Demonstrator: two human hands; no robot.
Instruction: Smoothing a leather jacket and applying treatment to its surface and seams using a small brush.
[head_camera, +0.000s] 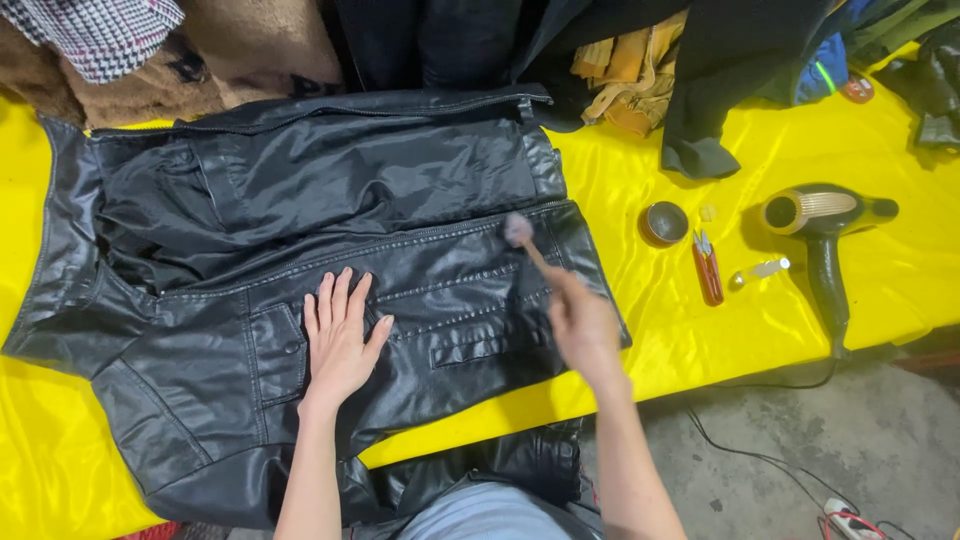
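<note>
Left hand (338, 345) open, flat on black leather jacket (300, 250) over yellow worktop (700, 330); right hand (582, 325) gripping blurred brush (520, 232) near small round tin (664, 223).

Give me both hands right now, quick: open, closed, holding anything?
Left hand: open, palm flat on the black leather jacket, holding nothing.
Right hand: closed on a small brush, its blurred head over the jacket near the zipper.
</note>
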